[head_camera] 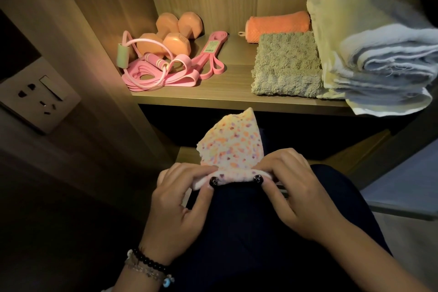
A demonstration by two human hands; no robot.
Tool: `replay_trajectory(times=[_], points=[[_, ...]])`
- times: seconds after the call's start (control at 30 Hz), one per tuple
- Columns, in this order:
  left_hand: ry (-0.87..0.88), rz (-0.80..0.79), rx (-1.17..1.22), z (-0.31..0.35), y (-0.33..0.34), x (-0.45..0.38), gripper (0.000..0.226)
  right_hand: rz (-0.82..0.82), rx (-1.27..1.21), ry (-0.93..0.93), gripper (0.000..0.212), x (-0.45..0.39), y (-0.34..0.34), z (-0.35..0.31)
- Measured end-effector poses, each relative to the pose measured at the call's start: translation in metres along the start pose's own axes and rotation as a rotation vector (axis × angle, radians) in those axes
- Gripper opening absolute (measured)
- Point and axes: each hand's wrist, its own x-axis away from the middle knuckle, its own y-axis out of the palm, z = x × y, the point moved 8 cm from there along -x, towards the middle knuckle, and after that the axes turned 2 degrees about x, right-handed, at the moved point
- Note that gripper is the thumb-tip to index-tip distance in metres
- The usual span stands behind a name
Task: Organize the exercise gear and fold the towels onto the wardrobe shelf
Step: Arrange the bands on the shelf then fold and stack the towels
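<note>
Small speckled white terry cloth (231,147) at 6 o'clock below wooden wardrobe shelf (232,98), over dark-clad lap. Left hand (176,206) pinches its near edge at 9 o'clock; right hand (299,193) pinches at 3 o'clock.

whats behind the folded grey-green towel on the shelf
Behind the grey-green towel lies a rolled orange towel, against the wardrobe's back panel. Its lower front edge is covered by the grey-green one, so whether they touch cannot be seen.
</note>
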Motion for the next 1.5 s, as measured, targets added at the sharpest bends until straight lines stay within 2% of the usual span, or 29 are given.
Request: replay_trajectory(times=[0.17,0.37,0.43,0.53,0.63,0.73,0.87,1.07,1.2,1.4,1.5], points=[[-0.087,0.054,0.044,0.001,-0.003,0.001,0.019,0.0,-0.048,0.042,0.023,0.0,0.001,0.0],[-0.353,0.103,0.145,-0.018,-0.002,0.002,0.017,0.052,-0.192,0.227,0.021,-0.003,0.002,0.011],[-0.411,0.112,0.115,-0.023,0.0,0.003,0.012,0.09,-0.165,0.253,0.02,-0.004,0.001,0.013],[-0.315,0.152,-0.008,-0.015,-0.005,-0.002,0.014,0.16,-0.015,0.106,0.012,-0.005,-0.005,0.002],[-0.145,0.168,-0.095,-0.001,-0.007,-0.007,0.019,0.114,0.132,-0.066,0.023,-0.002,-0.002,-0.011],[0.0,0.112,-0.138,0.008,-0.001,-0.005,0.027,0.053,0.054,-0.052,0.028,0.001,0.0,-0.008],[-0.001,0.045,-0.05,0.006,0.004,-0.002,0.028,-0.039,0.003,-0.009,0.03,0.0,0.003,-0.002],[-0.037,-0.009,-0.03,0.005,0.011,-0.001,0.026,-0.056,0.009,0.02,0.022,-0.01,-0.001,-0.002],[-0.159,0.06,0.033,0.0,0.005,-0.002,0.02,-0.031,-0.096,0.07,0.021,-0.012,-0.001,0.001],[-0.426,0.179,0.133,-0.013,0.004,-0.005,0.014,0.021,-0.257,0.333,0.021,-0.01,0.006,0.017],[-0.471,0.202,0.073,-0.018,0.006,-0.008,0.012,0.066,-0.186,0.357,0.018,-0.018,0.005,0.018]])
